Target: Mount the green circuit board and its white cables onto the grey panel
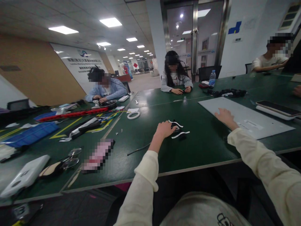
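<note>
My left hand point(165, 128) reaches over the green table, its fingers curled and closed on a small black object point(178, 128), mostly covered by the fingers. Its exact kind does not show. Two thin white strips lie by it; the nearer curved strip point(180, 134) rests on the tabletop. My right hand point(226, 118) is held over the grey flat board point(244, 108) at the right, fingers apart and nothing in them. Whether it touches the board I cannot tell.
A thin dark stick point(138, 149) and a pink phone-like item point(98, 156) lie to the left. Beyond are glasses point(71, 158), a white tape roll point(133, 115) and a blue tray point(31, 134). Phones point(278, 107) lie right. Co-workers sit around the table; a water bottle point(212, 79) stands at the back.
</note>
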Motion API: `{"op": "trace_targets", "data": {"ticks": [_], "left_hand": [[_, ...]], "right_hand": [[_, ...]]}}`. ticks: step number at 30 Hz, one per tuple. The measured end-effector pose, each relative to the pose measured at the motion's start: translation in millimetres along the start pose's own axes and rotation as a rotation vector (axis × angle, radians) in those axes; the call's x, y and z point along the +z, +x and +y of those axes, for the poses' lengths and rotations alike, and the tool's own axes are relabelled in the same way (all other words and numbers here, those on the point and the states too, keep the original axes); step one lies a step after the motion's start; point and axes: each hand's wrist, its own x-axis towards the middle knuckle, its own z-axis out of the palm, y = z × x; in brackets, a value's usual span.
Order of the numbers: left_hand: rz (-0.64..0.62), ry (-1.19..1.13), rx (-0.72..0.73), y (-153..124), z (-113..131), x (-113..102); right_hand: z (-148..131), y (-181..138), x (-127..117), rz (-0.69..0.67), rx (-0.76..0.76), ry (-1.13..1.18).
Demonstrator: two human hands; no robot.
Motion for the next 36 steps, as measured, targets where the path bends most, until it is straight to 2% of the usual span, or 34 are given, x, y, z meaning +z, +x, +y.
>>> {"op": "trace_targets", "data": {"ticks": [2, 4, 9, 14, 23, 30, 36], "left_hand": [[0.061, -0.018, -0.027, 2, 2, 6], [0.092, -0.064, -0.002, -1, 0, 13], [0.100, -0.087, 0.076, -10, -9, 20], [0.098, -0.043, 0.077, -8, -8, 19], [0.113, -0.023, 0.117, -5, -10, 19], [0.147, -0.009, 0.104, -4, -10, 12], [0.197, -0.001, 0.095, -5, -14, 5]], "right_hand": [[9, -1, 9, -0.046, 0.061, -0.083], [13, -2, 16, -0.087, 0.059, -0.124], [14, -2, 19, -0.072, 0.032, -0.133], [12, -7, 17, -0.033, -0.002, -0.151], [9, -9, 16, -0.042, -0.018, -0.164], [-3, -18, 14, -0.096, -0.037, -0.169], [-17, -33, 14, -0.125, -0.109, -0.192]]}}
